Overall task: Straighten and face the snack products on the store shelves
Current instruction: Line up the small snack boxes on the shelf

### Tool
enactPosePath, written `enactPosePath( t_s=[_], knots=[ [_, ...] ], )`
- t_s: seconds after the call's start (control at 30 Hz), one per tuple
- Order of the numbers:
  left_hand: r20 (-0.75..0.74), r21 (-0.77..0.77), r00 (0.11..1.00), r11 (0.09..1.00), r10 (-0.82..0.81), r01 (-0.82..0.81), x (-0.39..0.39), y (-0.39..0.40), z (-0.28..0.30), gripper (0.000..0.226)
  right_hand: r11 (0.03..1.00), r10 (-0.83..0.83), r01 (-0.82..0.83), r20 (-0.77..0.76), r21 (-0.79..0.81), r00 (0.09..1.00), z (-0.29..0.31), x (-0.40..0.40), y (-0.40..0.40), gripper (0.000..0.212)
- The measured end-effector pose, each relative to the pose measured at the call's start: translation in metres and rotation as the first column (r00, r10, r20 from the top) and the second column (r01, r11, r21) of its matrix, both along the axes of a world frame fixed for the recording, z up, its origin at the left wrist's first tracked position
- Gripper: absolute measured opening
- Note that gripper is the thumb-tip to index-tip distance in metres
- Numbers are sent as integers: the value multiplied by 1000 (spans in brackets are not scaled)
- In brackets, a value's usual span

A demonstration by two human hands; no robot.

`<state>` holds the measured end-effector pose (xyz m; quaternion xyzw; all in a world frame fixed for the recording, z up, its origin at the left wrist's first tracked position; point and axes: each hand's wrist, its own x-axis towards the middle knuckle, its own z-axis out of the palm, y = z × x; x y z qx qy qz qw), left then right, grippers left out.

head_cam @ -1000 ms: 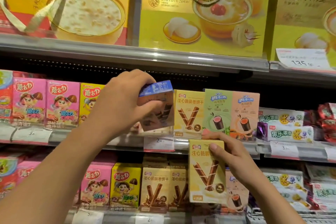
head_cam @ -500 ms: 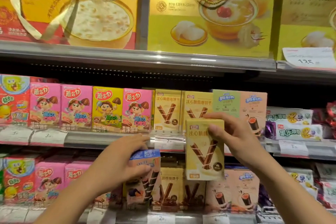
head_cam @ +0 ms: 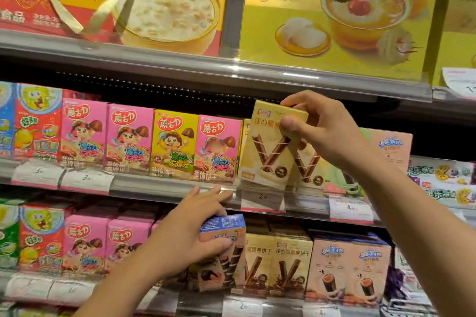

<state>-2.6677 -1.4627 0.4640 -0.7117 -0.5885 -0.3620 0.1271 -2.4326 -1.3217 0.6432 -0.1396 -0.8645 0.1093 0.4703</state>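
Up at the middle shelf (head_cam: 164, 186), the right hand (head_cam: 324, 128) is pinching the top of a pale yellow wafer-roll box (head_cam: 270, 147) between thumb and curled fingers, holding it tilted with its lower edge apparently touching the shelf lip, just in front of a matching yellow box (head_cam: 309, 167). To the left of that hand, pink and yellow mushroom-biscuit boxes (head_cam: 128, 141) are standing in a row. Below, the left hand (head_cam: 190, 234) is gripping a blue-topped roll box (head_cam: 226, 247) from its left side, fingers stretching over the top and thumb across its front, at the lower shelf beside brown wafer-roll boxes (head_cam: 278, 262).
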Motion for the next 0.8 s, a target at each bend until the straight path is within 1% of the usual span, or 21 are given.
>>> enactPosePath(
  t_s=[0.1,0.17,0.23,0.3,0.43,0.57,0.67,0.8],
  knots=[
    [18,32,1000,999,-13,12,0,2,-3,28,998,-39,37,37,56,999,2,-11,1,26],
    [27,44,999,999,-22,21,-1,2,-5,27,992,-58,48,89,118,994,1,-16,1,27],
    [37,57,999,998,-33,31,-3,3,-6,26,977,-96,68,130,203,987,-1,-19,2,30],
    [37,67,998,997,-41,39,-4,3,-6,26,964,-124,87,134,253,983,-1,-20,3,34],
    [44,92,998,995,-51,47,-4,5,-8,26,950,-146,100,137,296,980,1,-21,8,36],
    [49,105,998,994,-49,43,-2,6,-10,28,940,-166,99,186,326,968,-3,-24,11,34],
    [49,103,998,994,-44,39,-1,6,-10,29,913,-251,171,179,370,951,-4,-25,15,32],
    [42,101,998,994,-41,36,-1,6,-10,30,912,-305,222,210,345,929,3,-24,21,29]
  ],
)
